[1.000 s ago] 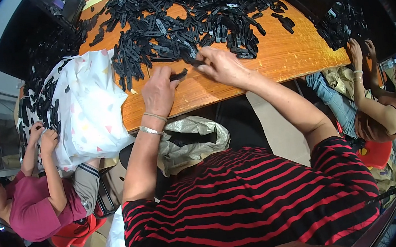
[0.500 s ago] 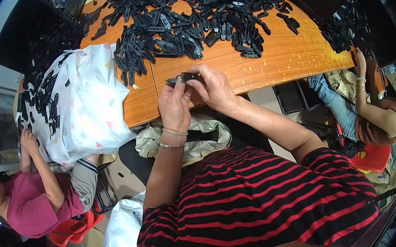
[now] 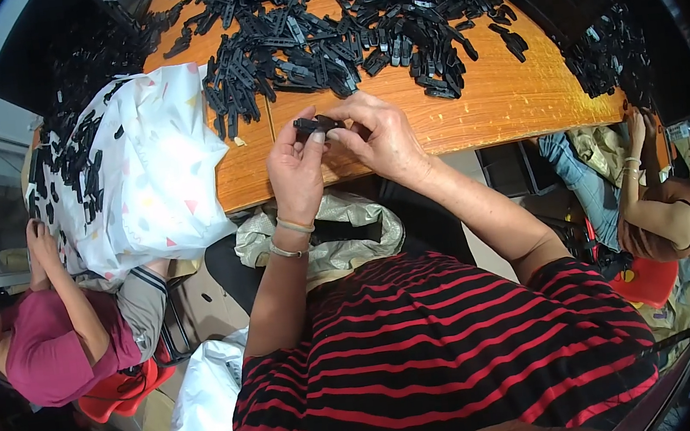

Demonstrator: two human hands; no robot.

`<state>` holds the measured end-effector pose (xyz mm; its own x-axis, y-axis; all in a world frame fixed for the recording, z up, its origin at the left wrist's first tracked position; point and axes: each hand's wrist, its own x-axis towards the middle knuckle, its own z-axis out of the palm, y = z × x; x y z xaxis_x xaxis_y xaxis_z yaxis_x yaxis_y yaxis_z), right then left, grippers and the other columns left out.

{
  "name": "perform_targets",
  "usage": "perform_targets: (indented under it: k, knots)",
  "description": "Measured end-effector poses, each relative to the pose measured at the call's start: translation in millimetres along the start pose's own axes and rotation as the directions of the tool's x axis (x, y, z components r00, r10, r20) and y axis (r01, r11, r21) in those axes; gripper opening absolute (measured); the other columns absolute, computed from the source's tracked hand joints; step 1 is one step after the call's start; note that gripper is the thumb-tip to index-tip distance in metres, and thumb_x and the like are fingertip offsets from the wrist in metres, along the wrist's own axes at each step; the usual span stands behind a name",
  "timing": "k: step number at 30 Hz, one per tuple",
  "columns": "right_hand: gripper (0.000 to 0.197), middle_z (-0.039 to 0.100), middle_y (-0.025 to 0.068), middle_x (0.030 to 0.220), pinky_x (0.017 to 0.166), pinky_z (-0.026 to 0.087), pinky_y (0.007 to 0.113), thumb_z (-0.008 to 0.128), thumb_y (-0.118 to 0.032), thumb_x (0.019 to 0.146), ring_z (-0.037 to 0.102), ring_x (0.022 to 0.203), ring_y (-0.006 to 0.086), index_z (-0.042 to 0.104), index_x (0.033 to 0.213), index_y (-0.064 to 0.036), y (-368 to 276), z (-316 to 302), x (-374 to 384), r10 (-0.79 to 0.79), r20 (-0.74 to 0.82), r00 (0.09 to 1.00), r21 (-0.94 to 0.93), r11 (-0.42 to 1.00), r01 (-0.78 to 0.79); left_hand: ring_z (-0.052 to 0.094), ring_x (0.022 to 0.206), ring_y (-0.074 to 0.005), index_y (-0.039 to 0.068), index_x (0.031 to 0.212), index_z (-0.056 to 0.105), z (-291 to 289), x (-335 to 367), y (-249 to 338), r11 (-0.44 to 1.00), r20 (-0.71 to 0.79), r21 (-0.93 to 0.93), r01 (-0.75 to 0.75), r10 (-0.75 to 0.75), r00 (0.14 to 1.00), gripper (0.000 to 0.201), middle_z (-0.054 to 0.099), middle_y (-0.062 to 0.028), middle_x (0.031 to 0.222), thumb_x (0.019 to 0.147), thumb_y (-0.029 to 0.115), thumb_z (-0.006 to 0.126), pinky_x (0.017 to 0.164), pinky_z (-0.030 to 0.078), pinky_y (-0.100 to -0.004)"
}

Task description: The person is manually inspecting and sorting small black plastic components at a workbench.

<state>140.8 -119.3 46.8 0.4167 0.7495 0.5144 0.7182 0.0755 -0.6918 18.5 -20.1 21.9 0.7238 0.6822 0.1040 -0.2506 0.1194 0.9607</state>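
Note:
Close to the table's near edge, both my hands hold a small, elongated black plastic piece [image 3: 306, 124]. My left hand [image 3: 296, 174] pinches it between thumb and fingers. The fingertips of my right hand [image 3: 384, 134] close on its right end, where they partly cover it. What kind of part it is, I cannot make out. Beyond my hands a large heap of similar black plastic pieces [image 3: 285, 65] spreads over the orange wooden table [image 3: 510, 99].
A white patterned plastic sheet [image 3: 156, 165] covers the table's left side, with more black pieces on it. People [image 3: 61, 341] sit at left and right. An open beige sack [image 3: 348, 245] lies at my lap. A white bag [image 3: 205, 410] rests on the floor.
The black piece has turned in my fingers, its left end now tipped up and showing more. My left hand has shifted slightly left, and the right hand's fingers have rearranged around it.

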Motion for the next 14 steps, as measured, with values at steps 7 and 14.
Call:
perform_targets:
  k: [7, 14]
  knots:
    - [0.023, 0.062, 0.0095, 0.085, 0.058, 0.049, 0.029, 0.074, -0.002, 0.076, 0.061, 0.066, 0.0184, 0.068, 0.098, -0.0016, 0, 1, 0, 0.100, 0.076, 0.992, 0.048, 0.993, -0.104, 0.057, 0.100, -0.0099, -0.007, 0.126, 0.051, -1, -5, 3, 0.999, 0.009, -0.020, -0.032, 0.032, 0.999, 0.036, 0.059, -0.0066, 0.113, 0.092, 0.000, 0.057, 0.089, 0.047, -0.0229]
    - [0.030, 0.061, 0.0060, 0.091, 0.059, 0.050, 0.025, 0.072, 0.004, 0.076, 0.061, 0.069, 0.0141, 0.068, 0.105, -0.0036, -5, 4, -3, 0.039, 0.096, 0.995, 0.039, 0.998, -0.043, 0.058, 0.101, -0.0122, -0.002, 0.140, 0.038, 7, -14, 12, 0.952, 0.004, 0.255, -0.168, 0.173, 0.985, 0.054, 0.056, -0.0086, 0.117, 0.091, 0.006, 0.061, 0.089, 0.047, -0.0241]
